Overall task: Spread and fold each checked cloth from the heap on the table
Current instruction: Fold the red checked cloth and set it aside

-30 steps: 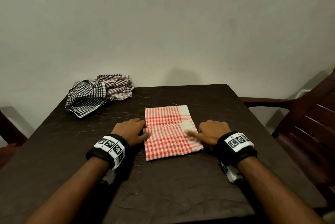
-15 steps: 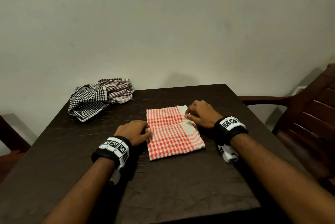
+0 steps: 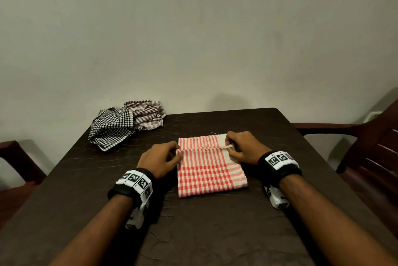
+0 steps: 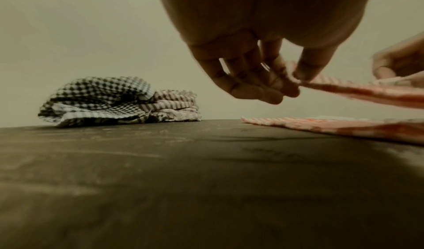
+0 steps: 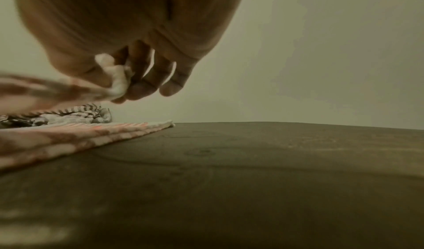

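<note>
The left hand [image 3: 160, 159] and right hand [image 3: 244, 147] each pinch an end of the raised edge of a red checked cloth [image 3: 210, 171], mid-fold at the centre of a dark table [image 3: 215, 233]. Folding looks well along but unfinished. A heap [image 3: 127, 123] of black-checked and striped cloths waits untouched at the far left corner.

Dark table [image 3: 215, 233], red checked cloth [image 3: 206, 177], heap [image 3: 127, 123] far-left

R hand [image 5: 128, 57] pinches red cloth [image 5: 57, 140] edge above table [image 5: 275, 171].
</note>
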